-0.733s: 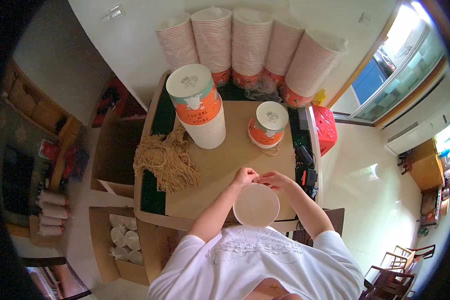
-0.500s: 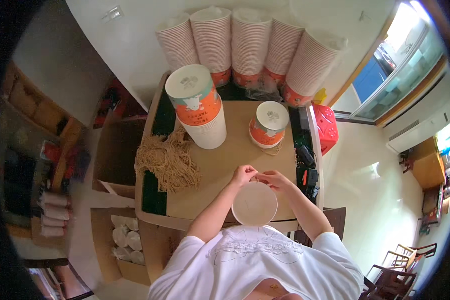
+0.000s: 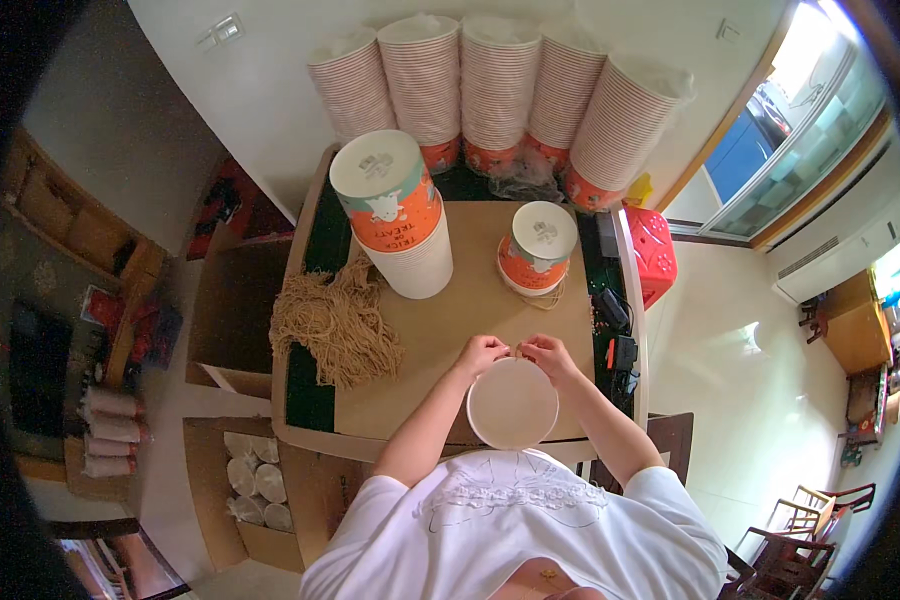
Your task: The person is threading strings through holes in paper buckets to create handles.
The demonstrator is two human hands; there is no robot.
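Close to my body, at the table's near edge, stands a paper bucket (image 3: 512, 404) with its white mouth toward me. Over its far rim, my left hand (image 3: 482, 354) and my right hand (image 3: 547, 356) pinch a short bit of tan twine (image 3: 516, 352) between their fingertips. The twine is too small to tell whether it is knotted. Left of my hands lies a tangled heap of twine (image 3: 335, 325). Farther off, an orange and green printed bucket stands upside down on a stack of white buckets (image 3: 410, 262). A smaller upside-down stack (image 3: 540, 250) has twine by its base.
Several tall stacks of nested buckets (image 3: 500, 85) in plastic line the wall. A black and orange tool (image 3: 622, 353) lies along the table's right edge, with a red stool (image 3: 650, 258) beyond. Open cardboard boxes (image 3: 210, 490) stand on the floor at left, one holding wrapped white rolls or stacks.
My hands have drawn slightly apart at the rim, each still pinching. The bucket has shifted a little to the right and away from me.
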